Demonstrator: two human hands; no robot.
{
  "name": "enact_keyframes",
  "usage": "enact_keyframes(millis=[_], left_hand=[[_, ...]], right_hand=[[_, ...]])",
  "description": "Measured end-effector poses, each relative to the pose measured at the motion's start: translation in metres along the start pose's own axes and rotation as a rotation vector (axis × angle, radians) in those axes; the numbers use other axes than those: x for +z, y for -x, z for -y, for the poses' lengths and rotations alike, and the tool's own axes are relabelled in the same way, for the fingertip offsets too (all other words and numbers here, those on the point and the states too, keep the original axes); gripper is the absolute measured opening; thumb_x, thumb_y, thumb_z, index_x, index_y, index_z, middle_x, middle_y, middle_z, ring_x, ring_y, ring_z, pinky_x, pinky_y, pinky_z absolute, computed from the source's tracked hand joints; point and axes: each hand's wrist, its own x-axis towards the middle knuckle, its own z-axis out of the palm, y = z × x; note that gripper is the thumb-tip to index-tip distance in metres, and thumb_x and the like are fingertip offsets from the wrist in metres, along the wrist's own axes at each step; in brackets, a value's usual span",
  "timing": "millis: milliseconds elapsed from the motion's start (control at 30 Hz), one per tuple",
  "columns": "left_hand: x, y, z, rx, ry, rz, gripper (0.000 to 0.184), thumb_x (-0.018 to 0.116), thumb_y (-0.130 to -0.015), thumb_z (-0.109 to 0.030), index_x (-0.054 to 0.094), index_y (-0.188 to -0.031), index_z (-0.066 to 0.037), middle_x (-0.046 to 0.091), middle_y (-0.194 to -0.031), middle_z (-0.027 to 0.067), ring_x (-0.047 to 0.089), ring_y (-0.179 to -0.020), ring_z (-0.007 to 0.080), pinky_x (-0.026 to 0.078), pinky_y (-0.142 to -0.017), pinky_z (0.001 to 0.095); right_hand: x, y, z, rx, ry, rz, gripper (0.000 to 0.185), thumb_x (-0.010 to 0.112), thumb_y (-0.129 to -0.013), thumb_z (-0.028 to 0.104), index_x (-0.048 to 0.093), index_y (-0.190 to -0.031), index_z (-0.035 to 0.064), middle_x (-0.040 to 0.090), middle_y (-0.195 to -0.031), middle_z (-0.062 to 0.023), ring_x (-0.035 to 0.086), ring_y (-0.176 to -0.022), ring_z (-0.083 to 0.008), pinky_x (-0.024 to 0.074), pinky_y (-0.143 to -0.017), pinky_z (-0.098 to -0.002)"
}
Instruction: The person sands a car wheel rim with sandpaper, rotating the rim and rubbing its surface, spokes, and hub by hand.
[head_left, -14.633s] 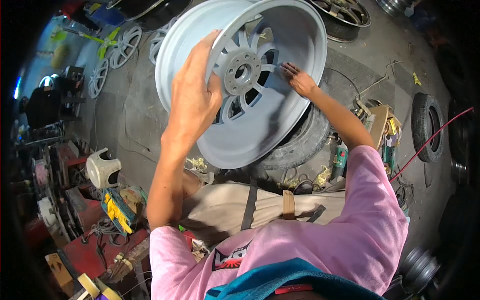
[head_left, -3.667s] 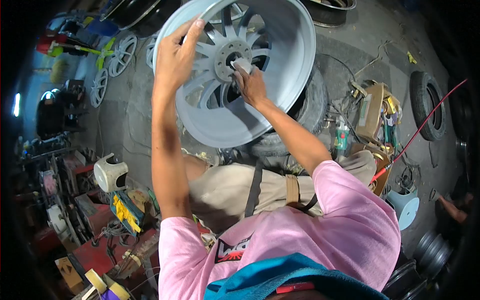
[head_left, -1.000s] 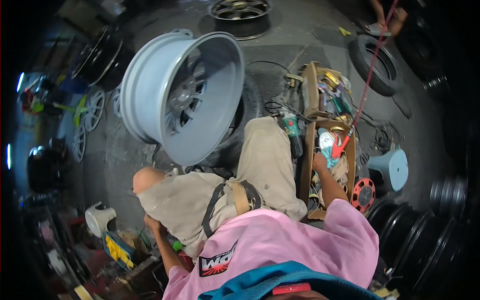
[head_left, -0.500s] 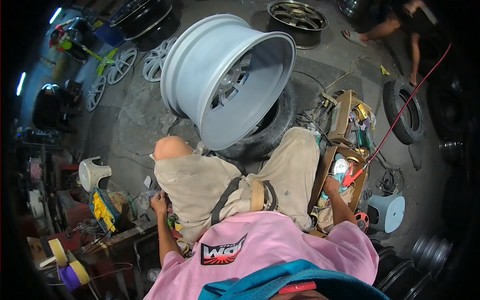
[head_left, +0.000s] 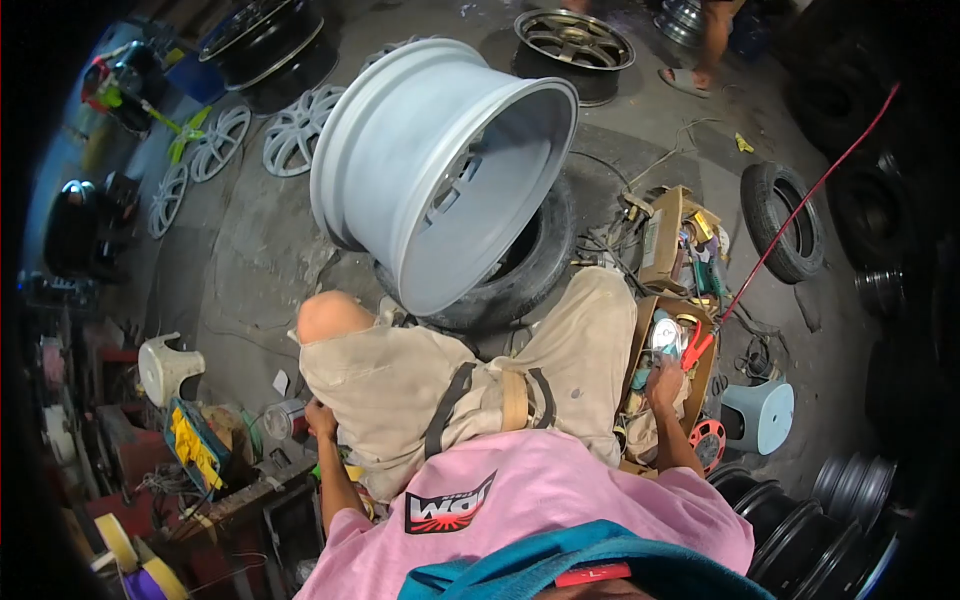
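My left hand, beside my knee, has its fingers closed against a small metal can with some red on its side; part of the grip is hidden. On the other side, my right hand is inside an open cardboard box. Its fingers look curled near a teal cloth, and what they hold is hidden. A round silvery-white item and a red-handled tool lie close to it. Before my knees, a large grey-white wheel rim leans tilted on a tyre.
A second cardboard box of tools adjoins the first. A red hose slants up to the right past a tyre. A blue stool stands right, a white stool left. A person's leg shows at the back.
My view has shifted slightly, moving the surroundings left and mostly down. The can moves along with my left hand. My right hand stays in the box, and the other person has moved left.
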Motion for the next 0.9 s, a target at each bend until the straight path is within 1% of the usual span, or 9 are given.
enact_keyframes(millis=[133, 233, 333, 433, 533, 600, 733, 767, 900], left_hand=[[0.011, -0.012, 0.027, 0.082, -0.031, 0.002, 0.033, 0.074, -0.081, -0.023, 0.072, -0.098, 0.005, 0.074, -0.085, 0.0233, 0.070, -0.079, 0.0221, 0.051, -0.071, 0.0414], [0.012, -0.002, 0.006, 0.025, -0.021, 0.015, 0.032, 0.071, -0.084, -0.024, 0.070, -0.096, 0.006, 0.074, -0.090, 0.0250, 0.070, -0.082, 0.0257, 0.051, -0.071, 0.0442], [0.058, -0.042, 0.091, -0.061, 0.005, -0.037, 0.031, 0.071, -0.084, -0.021, 0.070, -0.099, 0.006, 0.074, -0.091, 0.0246, 0.071, -0.083, 0.0247, 0.051, -0.072, 0.0427], [0.049, -0.031, 0.058, -0.039, 0.022, -0.010, 0.030, 0.071, -0.084, -0.020, 0.071, -0.099, 0.006, 0.075, -0.090, 0.0240, 0.071, -0.082, 0.0242, 0.051, -0.072, 0.0420], [0.041, -0.017, 0.036, -0.040, 0.057, 0.005, 0.030, 0.071, -0.084, -0.020, 0.071, -0.099, 0.006, 0.075, -0.089, 0.0235, 0.071, -0.082, 0.0237, 0.051, -0.072, 0.0414], [0.039, -0.009, 0.031, -0.053, 0.080, 0.008, 0.030, 0.071, -0.084, -0.019, 0.071, -0.100, 0.006, 0.075, -0.089, 0.0231, 0.071, -0.082, 0.0234, 0.051, -0.072, 0.0410], [0.037, -0.001, 0.019, -0.077, 0.114, 0.011, 0.030, 0.072, -0.084, -0.018, 0.071, -0.100, 0.006, 0.075, -0.088, 0.0224, 0.071, -0.082, 0.0227, 0.051, -0.073, 0.0402], [0.037, 0.003, 0.016, -0.064, 0.138, 0.010, 0.030, 0.072, -0.084, -0.019, 0.071, -0.101, 0.006, 0.075, -0.088, 0.0219, 0.071, -0.081, 0.0219, 0.051, -0.072, 0.0395], [0.038, 0.016, 0.016, -0.011, 0.162, 0.007, 0.029, 0.070, -0.085, -0.019, 0.072, -0.102, 0.005, 0.075, -0.085, 0.0193, 0.069, -0.079, 0.0177, 0.051, -0.072, 0.0367]], right_hand=[[-0.014, -0.011, 0.014, 0.053, -0.104, -0.192, 0.023, 0.059, -0.093, 0.014, 0.067, -0.109, -0.0002, 0.065, -0.110, -0.0197, 0.057, -0.106, -0.0413, 0.0430, -0.095, -0.0490], [-0.011, -0.020, 0.012, 0.119, -0.204, -0.326, 0.027, 0.058, -0.096, 0.018, 0.066, -0.114, -0.0004, 0.065, -0.110, -0.0211, 0.057, -0.109, -0.0415, 0.0427, -0.096, -0.0480], [-0.023, -0.029, 0.019, 0.183, -0.313, -0.381, 0.030, 0.059, -0.095, 0.018, 0.065, -0.117, -0.0006, 0.065, -0.112, -0.0214, 0.058, -0.111, -0.0414, 0.0426, -0.096, -0.0469], [-0.042, -0.027, 0.033, 0.167, -0.115, -0.448, 0.027, 0.060, -0.093, 0.016, 0.067, -0.114, 0.0005, 0.066, -0.109, -0.0205, 0.060, -0.106, -0.0409, 0.0432, -0.095, -0.0469], [-0.073, -0.028, 0.053, 0.180, -0.313, -0.413, 0.023, 0.061, -0.091, 0.013, 0.068, -0.109, 0.0014, 0.067, -0.105, -0.0192, 0.063, -0.100, -0.0396, 0.0461, -0.091, -0.0465], [-0.086, -0.032, 0.065, 0.188, -0.443, -0.505, 0.019, 0.061, -0.091, 0.010, 0.070, -0.106, 0.0017, 0.067, -0.101, -0.0182, 0.065, -0.096, -0.0382, 0.0491, -0.086, -0.0448], [-0.104, -0.043, 0.067, 0.146, -0.420, -0.496, 0.021, 0.059, -0.093, 0.009, 0.068, -0.111, 0.0003, 0.066, -0.101, -0.0179, 0.065, -0.096, -0.0376, 0.0502, -0.084, -0.0429], [-0.109, -0.047, 0.069, 0.079, -0.398, -0.510, 0.022, 0.058, -0.097, 0.009, 0.068, -0.114, -0.0009, 0.067, -0.103, -0.0186, 0.068, -0.091, -0.0337, 0.0530, -0.080, -0.0391], [-0.123, -0.063, 0.072, -0.040, -0.231, -0.399, 0.028, 0.057, -0.097, 0.014, 0.065, -0.119, -0.0015, 0.064, -0.106, -0.0223, 0.063, -0.097, -0.0408, 0.0505, -0.085, -0.0445]])
